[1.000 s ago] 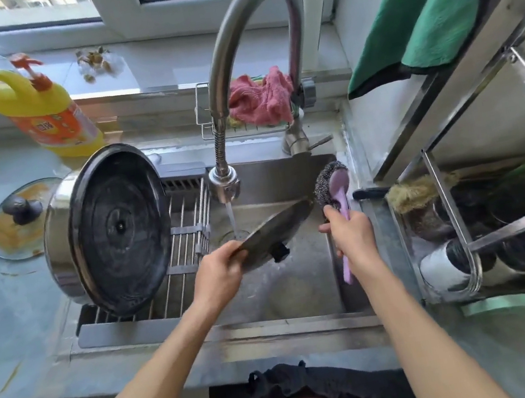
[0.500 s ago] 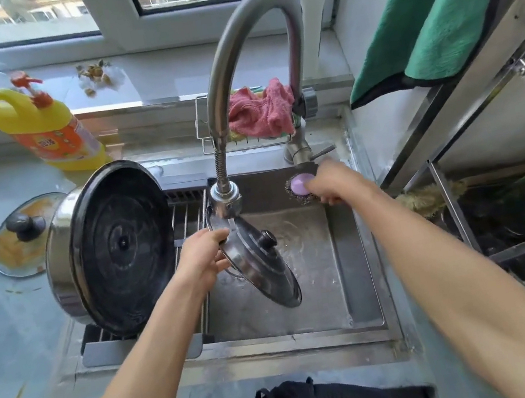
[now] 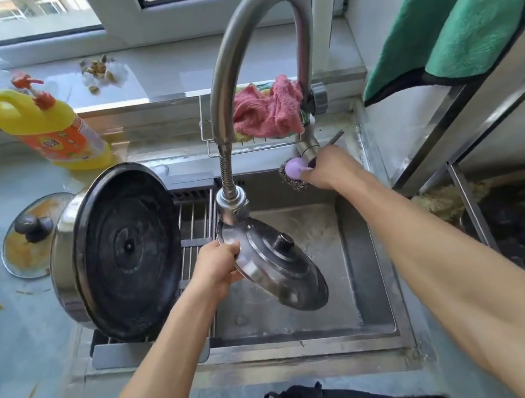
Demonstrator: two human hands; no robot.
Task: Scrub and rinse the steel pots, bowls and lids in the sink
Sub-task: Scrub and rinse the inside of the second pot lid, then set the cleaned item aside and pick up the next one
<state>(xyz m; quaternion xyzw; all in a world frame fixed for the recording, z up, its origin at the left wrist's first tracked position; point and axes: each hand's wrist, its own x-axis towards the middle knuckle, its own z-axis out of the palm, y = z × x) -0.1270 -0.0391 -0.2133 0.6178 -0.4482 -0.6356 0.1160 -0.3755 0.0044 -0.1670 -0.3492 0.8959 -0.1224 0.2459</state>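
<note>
My left hand point(image 3: 219, 268) grips the rim of a steel lid point(image 3: 277, 265) with a black knob, tilted over the sink point(image 3: 367, 271) right under the faucet head point(image 3: 232, 204). My right hand point(image 3: 327, 167) holds a purple-handled steel-wool scrubber point(image 3: 293, 172) at the sink's back right corner, beside the faucet base and its lever. A large steel pot point(image 3: 117, 254) stands on its side on the drain rack point(image 3: 195, 231), its black bottom facing me. A dirty glass lid point(image 3: 29, 237) lies on the counter to the left.
A yellow detergent bottle point(image 3: 48, 130) stands at the back left. A pink cloth point(image 3: 268, 109) sits in a wire caddy behind the faucet. Green towels point(image 3: 471, 4) hang over a steel dish rack point(image 3: 470, 205) on the right, which holds dark utensils.
My right hand carried the scrubber from the sink's middle right to the faucet base at the back. My left hand turned the lid knob-up under the faucet head. The water stream no longer shows.
</note>
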